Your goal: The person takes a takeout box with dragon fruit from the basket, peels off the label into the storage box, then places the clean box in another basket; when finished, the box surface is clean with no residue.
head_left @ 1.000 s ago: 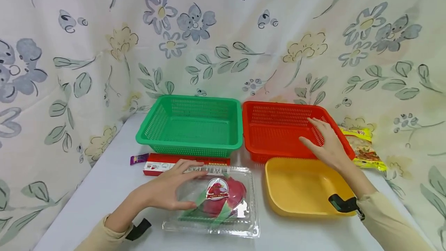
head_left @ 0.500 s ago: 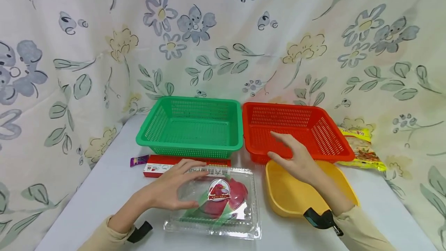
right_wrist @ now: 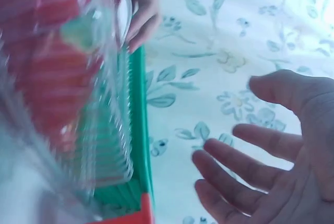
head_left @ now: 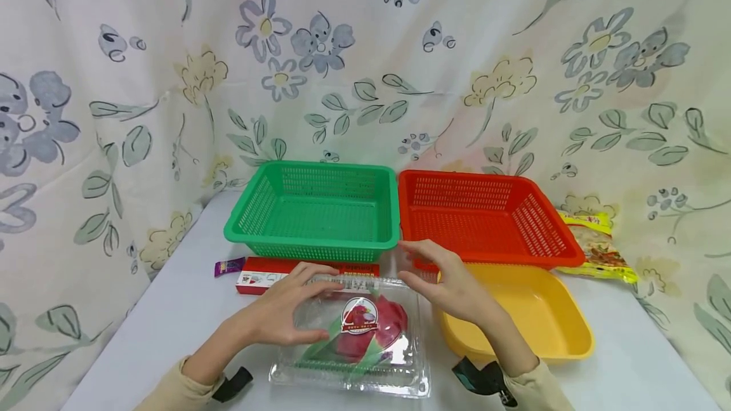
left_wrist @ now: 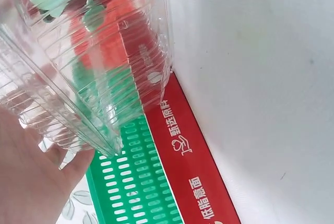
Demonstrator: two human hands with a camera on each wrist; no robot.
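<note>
A clear plastic clamshell box (head_left: 342, 380) with a round label holds a pink-red dragon fruit (head_left: 391, 319) with green leaf tips. My left hand (head_left: 280, 313) lies over the box's left part, thumb and fingers spread wide over the lid. In the left wrist view the ribbed clamshell wall (left_wrist: 99, 78) shows close beside that hand. My right hand (head_left: 448, 284) is at the box's right back corner, fingers extended and holding nothing. The right wrist view shows its fingers (right_wrist: 250, 172) spread, a gap away from the box.
Behind the clamshell lies a long red carton (head_left: 259, 274), with a small purple packet (head_left: 230, 266) at its left. A green basket (head_left: 325, 249) and a red basket (head_left: 491, 252) stand at the back. A yellow basin (head_left: 571, 347) and a yellow noodle packet (head_left: 599, 252) are on the right.
My right hand has moved left and toward me, from over the red basket to the clamshell's right side. My left hand and the clamshell stay nearly in place.
</note>
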